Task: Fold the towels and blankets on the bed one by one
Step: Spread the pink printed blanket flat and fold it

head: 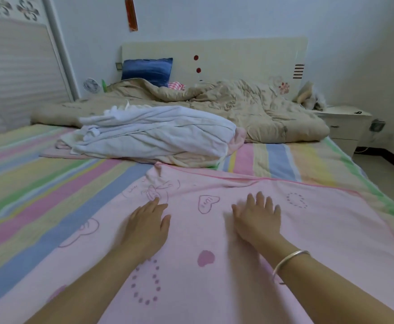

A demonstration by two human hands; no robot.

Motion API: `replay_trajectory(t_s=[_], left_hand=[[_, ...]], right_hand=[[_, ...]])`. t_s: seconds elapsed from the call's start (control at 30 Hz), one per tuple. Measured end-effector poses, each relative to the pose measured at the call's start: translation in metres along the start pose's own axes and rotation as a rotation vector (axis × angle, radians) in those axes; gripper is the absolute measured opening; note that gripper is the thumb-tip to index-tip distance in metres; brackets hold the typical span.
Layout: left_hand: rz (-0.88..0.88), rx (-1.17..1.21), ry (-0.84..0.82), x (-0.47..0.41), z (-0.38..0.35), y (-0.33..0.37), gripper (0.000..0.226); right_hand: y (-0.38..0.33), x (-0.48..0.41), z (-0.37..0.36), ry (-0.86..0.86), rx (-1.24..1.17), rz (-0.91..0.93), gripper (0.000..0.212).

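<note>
Pink towel [249, 230] lies spread near, unfolded, both flat hands, left hand [148, 223] and right hand [257, 218], pressing it; white pile [156, 134] beyond waits.

**Pink towel flat, the rest heaped**

A pale pink terry towel printed with hearts [319, 230] lies spread flat under the left hand [148, 225] and right hand [257, 218]. Beyond the fingertips, a crumpled white cloth bundle [156, 134] sits on a pale pink blanket [186, 160]. Farther off lies a rumpled beige quilt [249, 106].

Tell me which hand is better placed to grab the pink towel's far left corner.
Likely left: left hand lies flat on the pink towel near that corner; right hand rests farther off.
</note>
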State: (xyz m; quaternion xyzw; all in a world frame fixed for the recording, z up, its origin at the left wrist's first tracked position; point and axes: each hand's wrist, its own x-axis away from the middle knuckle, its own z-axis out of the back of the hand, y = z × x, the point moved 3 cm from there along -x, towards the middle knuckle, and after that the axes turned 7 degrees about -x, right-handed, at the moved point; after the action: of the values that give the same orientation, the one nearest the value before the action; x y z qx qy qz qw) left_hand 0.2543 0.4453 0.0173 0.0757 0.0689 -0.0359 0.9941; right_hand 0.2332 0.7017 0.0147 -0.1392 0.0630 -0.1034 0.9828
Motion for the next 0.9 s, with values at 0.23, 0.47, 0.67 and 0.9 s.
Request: replay_trajectory(t_s=[0.23, 0.47, 0.67, 0.9], left_hand=[[0.103, 0.075, 0.048, -0.089, 0.000, -0.080, 0.042], [0.342, 0.860, -0.036, -0.161, -0.027, -0.125, 0.036], [0.415, 1.286, -0.172, -0.183, -0.055, -0.153, 0.031], [0.278, 0.871, -0.026, -0.190, -0.064, -0.153, 0.043]], right_hand=[[-0.137, -0.060, -0.005, 0.106, 0.024, 0.311, 0.037], [-0.236, -0.116, -0.037, 0.088, 0.015, 0.348, 0.033], [-0.271, -0.154, -0.073, 0.140, 0.055, 0.337, 0.027], [-0.284, -0.211, -0.093, 0.115, -0.379, 0.113, 0.029]])
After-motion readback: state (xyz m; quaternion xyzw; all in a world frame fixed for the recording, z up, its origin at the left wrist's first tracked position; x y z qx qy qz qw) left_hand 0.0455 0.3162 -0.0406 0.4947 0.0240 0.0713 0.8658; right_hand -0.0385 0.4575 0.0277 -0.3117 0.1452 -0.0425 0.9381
